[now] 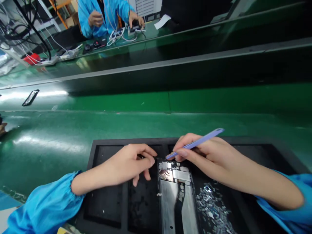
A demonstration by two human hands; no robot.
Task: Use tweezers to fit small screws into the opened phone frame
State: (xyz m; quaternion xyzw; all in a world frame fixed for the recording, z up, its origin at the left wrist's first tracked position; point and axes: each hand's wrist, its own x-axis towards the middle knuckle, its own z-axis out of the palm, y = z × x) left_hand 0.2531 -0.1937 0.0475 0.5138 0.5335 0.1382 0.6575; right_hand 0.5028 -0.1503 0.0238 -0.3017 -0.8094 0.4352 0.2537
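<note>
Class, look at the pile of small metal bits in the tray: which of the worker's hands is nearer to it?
Right. The right hand, holding a purple tool, sits just above the pile, its forearm passing alongside it. The left hand is on the far side of the opened phone.

I'm pinching a smooth matt lilac plastic stick (196,142) in my right hand (207,156). Just under its tip, the opened phone (174,191) is showing dull brushed metal shields and a matt black flex strip. My left hand (129,162) is touching its edge. Right of the grip, shiny metal bits (212,204) are glinting on the matt black foam tray (107,195). The green bench (73,130) is looking glossy beyond it.
</note>
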